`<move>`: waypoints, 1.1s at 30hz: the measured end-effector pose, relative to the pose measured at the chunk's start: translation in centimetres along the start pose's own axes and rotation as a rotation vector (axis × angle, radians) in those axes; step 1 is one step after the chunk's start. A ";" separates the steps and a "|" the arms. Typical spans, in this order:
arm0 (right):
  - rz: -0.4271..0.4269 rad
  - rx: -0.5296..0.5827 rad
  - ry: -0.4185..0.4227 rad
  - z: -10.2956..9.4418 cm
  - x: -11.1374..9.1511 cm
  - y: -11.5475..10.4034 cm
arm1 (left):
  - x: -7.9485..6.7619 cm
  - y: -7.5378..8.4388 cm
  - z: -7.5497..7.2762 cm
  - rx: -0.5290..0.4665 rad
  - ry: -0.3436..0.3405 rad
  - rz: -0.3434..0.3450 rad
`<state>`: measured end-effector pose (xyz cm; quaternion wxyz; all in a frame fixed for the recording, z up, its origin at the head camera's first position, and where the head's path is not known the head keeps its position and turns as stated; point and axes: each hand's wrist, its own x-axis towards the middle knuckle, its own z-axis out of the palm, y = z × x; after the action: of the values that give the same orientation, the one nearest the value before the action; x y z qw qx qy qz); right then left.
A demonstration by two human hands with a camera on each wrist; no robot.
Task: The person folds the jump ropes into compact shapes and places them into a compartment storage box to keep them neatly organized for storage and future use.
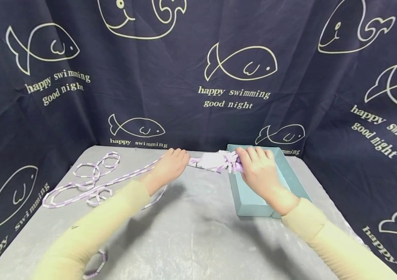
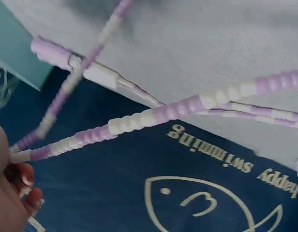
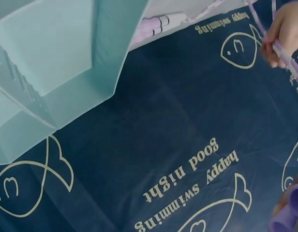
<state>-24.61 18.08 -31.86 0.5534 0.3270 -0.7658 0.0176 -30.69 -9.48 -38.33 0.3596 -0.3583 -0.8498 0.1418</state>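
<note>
A purple-and-white beaded jump rope runs from my left hand, whose fingers curl round its strands. My right hand grips purple tube-like handles, their hollow ends showing in the right wrist view. Between the hands in the head view, a bunch of beaded strands sits against my right fingers, beside a flat pale piece. Another purple handle with a white collar lies on the table near the box, with thin beaded strands leading from it.
Loops of beaded rope lie across the left of the grey table, and one piece curls near the front by my left sleeve. An open teal box stands below my right hand. Dark fish-print cloth hangs behind and at both sides.
</note>
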 end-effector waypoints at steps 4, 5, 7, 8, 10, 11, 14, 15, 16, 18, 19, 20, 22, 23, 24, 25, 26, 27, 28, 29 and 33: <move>0.064 -0.040 -0.022 0.0 0.2 0.5 | -0.6 1.1 -0.3 0.038 0.035 0.041; 0.074 -0.050 -0.033 0.1 0.3 0.5 | -0.8 1.4 -0.4 0.040 0.047 0.050; 0.087 -0.068 -0.055 0.2 0.5 0.6 | -1.0 2.0 -0.7 0.055 0.060 0.064; 0.090 -0.078 -0.068 0.3 0.5 0.6 | -1.2 2.2 -0.9 0.061 0.057 0.073; 0.100 -0.100 -0.087 0.5 0.7 0.5 | -1.5 2.7 -1.3 0.074 0.053 0.083; 0.105 -0.112 -0.097 0.6 0.8 0.5 | -1.6 2.9 -1.5 0.081 0.048 0.089; 0.128 -0.143 -0.127 0.9 1.0 0.4 | -1.9 3.7 -2.2 0.105 0.030 0.108; 0.136 -0.153 -0.139 1.1 1.1 0.4 | -2.0 4.0 -2.5 0.106 0.029 0.114; 0.145 -0.162 -0.152 1.2 1.2 0.3 | -2.1 4.3 -2.7 0.107 0.030 0.122; 0.165 -0.172 -0.171 1.5 1.2 0.4 | -2.3 4.8 -3.2 0.102 0.028 0.132; 0.174 -0.182 -0.182 1.7 1.1 0.4 | -2.3 5.1 -3.6 0.092 0.025 0.133; 0.181 -0.189 -0.187 2.0 1.1 0.5 | -2.4 5.4 -3.9 0.090 0.016 0.134; 0.195 -0.201 -0.205 2.4 0.8 0.7 | -2.6 5.9 -4.5 0.087 -0.012 0.134; 0.201 -0.212 -0.215 2.6 0.6 0.8 | -2.6 6.1 -4.9 0.091 -0.036 0.136; 0.203 -0.221 -0.226 2.8 0.4 0.8 | -2.6 6.4 -5.3 0.091 -0.055 0.140; 0.204 -0.229 -0.229 3.1 0.1 0.8 | -2.6 6.7 -5.6 0.091 -0.071 0.145; 0.205 -0.234 -0.229 3.3 -0.1 0.9 | -2.5 7.0 -6.0 0.094 -0.079 0.150; 0.206 -0.242 -0.240 3.5 -0.3 0.9 | -2.4 7.3 -6.3 0.095 -0.080 0.155; 0.208 -0.249 -0.246 3.8 -0.5 0.9 | -2.4 7.6 -6.6 0.097 -0.075 0.160; 0.208 -0.258 -0.253 4.0 -0.6 0.9 | -2.3 7.9 -6.9 0.099 -0.070 0.165; 0.204 -0.283 -0.289 4.7 -0.9 0.8 | -2.0 8.5 -8.1 0.104 -0.012 0.164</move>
<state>-28.83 17.29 -34.20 0.4737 0.1662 -0.8610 -0.0812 -19.64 -5.03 -37.92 0.3598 -0.4068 -0.8112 0.2169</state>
